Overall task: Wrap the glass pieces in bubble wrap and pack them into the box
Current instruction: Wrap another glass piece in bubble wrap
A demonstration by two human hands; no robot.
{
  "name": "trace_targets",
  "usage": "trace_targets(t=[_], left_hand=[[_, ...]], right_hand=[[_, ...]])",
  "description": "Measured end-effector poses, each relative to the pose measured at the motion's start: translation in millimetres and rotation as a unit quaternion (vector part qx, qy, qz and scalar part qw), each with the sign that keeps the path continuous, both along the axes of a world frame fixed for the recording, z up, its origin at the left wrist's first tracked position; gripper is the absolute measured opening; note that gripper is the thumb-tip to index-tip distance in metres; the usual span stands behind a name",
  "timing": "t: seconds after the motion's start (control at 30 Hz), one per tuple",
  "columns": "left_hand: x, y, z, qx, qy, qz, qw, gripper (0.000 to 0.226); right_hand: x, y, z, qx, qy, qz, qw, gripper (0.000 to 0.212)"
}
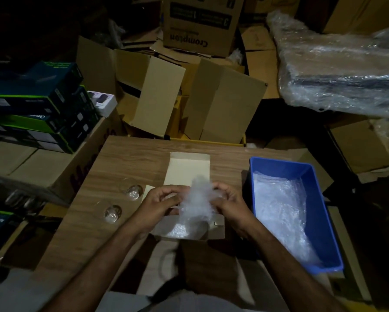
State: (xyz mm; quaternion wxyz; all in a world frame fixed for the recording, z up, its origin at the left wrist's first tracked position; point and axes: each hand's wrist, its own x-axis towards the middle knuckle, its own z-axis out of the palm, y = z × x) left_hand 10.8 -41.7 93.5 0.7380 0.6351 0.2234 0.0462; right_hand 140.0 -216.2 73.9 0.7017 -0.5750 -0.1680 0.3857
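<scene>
Both hands hold one crumpled bundle of bubble wrap [198, 194] just above the small open cardboard box [218, 230] on the wooden table. My left hand [159, 203] grips its left side, my right hand [229, 203] its right side. Whether a glass piece is inside the bundle cannot be told. More bubble wrap lies in the bottom of the box, whose pale lid flap [186, 167] stands open behind. Two bare clear glass pieces rest on the table to the left, one farther [134, 191] and one nearer [112, 213].
A blue plastic bin [283, 167] with sheets of bubble wrap stands on the table's right side. Cardboard boxes [202, 21] crowd the floor beyond the table. Stacked dark product boxes [38, 104] sit at left, a plastic-wrapped bundle [337, 70] at upper right.
</scene>
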Motion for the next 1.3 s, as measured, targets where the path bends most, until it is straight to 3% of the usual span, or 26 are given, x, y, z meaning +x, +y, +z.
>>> trace_targets(t=[0.13, 0.23, 0.4, 0.57, 0.6, 0.7, 0.77, 0.9, 1.0, 1.13, 1.23, 1.3], left_hand=[[-9, 4, 0, -0.087, 0.008, -0.020, 0.996, 0.032], [-15, 2, -3, -0.039, -0.016, 0.033, 0.999, 0.020], [-26, -1, -15, 0.042, -0.059, 0.090, 0.993, 0.023], [-41, 16, -17, 0.039, -0.039, 0.045, 0.997, 0.024], [-44, 22, -14, 0.037, -0.034, 0.028, 0.998, 0.028], [-50, 42, -9, 0.077, -0.024, -0.044, 0.996, 0.067], [-52, 53, -14, 0.103, -0.018, -0.049, 0.993, 0.066], [-62, 67, -32, 0.081, 0.025, 0.019, 0.996, 0.064], [-72, 79, -38, 0.059, 0.036, 0.002, 0.998, 0.078], [-75, 97, -39, 0.179, 0.048, -0.009, 0.983, 0.073], [-76, 110, -40, 0.345, 0.034, -0.019, 0.938, 0.047], [-77, 118, -42, 0.411, 0.046, -0.028, 0.910, 0.030]], right_hand=[[-1, 1, -6, -0.016, 0.039, 0.008, 0.999, 0.031], [-3, 0, -6, 0.029, 0.074, 0.036, 0.996, 0.031], [-19, 11, 0, -0.025, 0.002, 0.026, 0.999, 0.045], [-26, 37, -3, 0.001, -0.055, -0.012, 0.998, 0.025], [-27, 42, -5, -0.005, -0.063, 0.000, 0.998, 0.022], [-30, 58, -12, -0.016, -0.123, 0.027, 0.992, 0.020], [-34, 66, -15, 0.001, -0.168, 0.031, 0.985, 0.020], [-45, 73, -22, 0.015, -0.317, 0.066, 0.946, 0.045], [-51, 85, -26, 0.000, -0.352, 0.086, 0.932, 0.050], [-54, 106, -32, -0.024, -0.354, 0.101, 0.929, 0.048], [-57, 120, -40, -0.039, -0.375, 0.099, 0.921, 0.043], [-58, 129, -46, -0.044, -0.397, 0.080, 0.913, 0.038]])
